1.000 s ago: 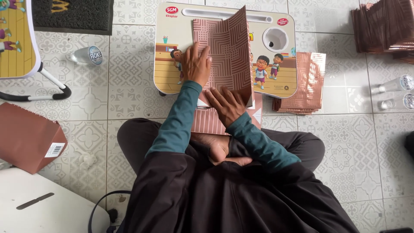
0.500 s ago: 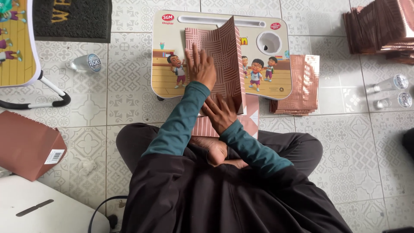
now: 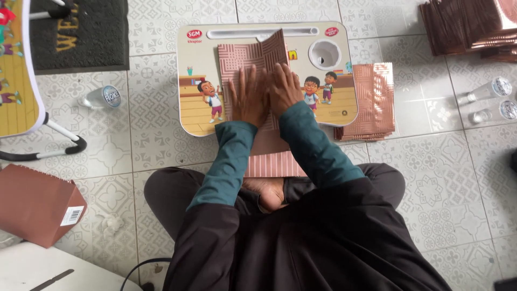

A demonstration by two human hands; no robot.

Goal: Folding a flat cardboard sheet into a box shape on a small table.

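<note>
Head view: a person sits cross-legged on a patterned tile floor [image 3: 161, 156] behind a small lap table [image 3: 196, 102] with a cartoon print and a round cup hole.

On the table lies a brown patterned sheet [image 3: 242, 59], its near end hanging over the table edge toward the lap. The upper right part of the sheet is folded and stands up slightly along a crease near the top.

The left hand [image 3: 249, 99] lies flat on the sheet, palm down, fingers spread and straight, closed on nothing. The right hand [image 3: 284, 89] lies just beside it, also flat and open, pressing the folded part; the 2 hands touch or nearly touch at the thumbs. Both sleeves are teal.

Just right of the table, a stack [image 3: 371, 102] of like brown sheets lies on the floor, touching the table's edge. A bigger pile [image 3: 463, 24] sits at the top right, with 2 clear bottles [image 3: 493, 89] below it. A third bottle [image 3: 102, 98] lies left of the table, a dark mat [image 3: 81, 32] above it. A brown box [image 3: 35, 205] rests at the lower left.
</note>
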